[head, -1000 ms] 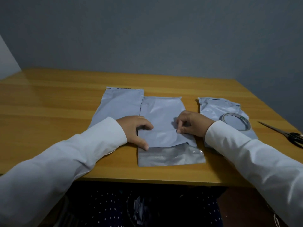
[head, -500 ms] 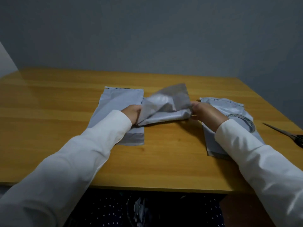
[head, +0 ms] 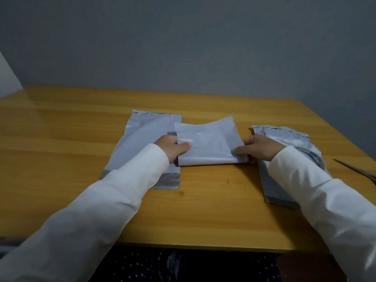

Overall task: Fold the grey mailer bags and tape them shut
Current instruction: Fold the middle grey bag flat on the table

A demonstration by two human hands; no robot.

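Observation:
A grey mailer bag, folded in half, lies in the middle of the wooden table, its upper layer curling up at the far edge. My left hand pinches its left edge, thumb on top. My right hand pinches its right edge near the fold, thumb on top. A flat grey mailer bag lies to the left, partly under my left arm. Another mailer bag lies to the right, with a roll of clear tape resting on it, partly hidden by my right sleeve.
Scissors lie near the table's right edge, only the blades in view. A grey wall stands behind the table. The table's front edge is close to my body, with dark dotted fabric below it.
The middle bag was lifted and folded over away from me. It now lies folded in half farther back on the table, both hands still holding its side edges.

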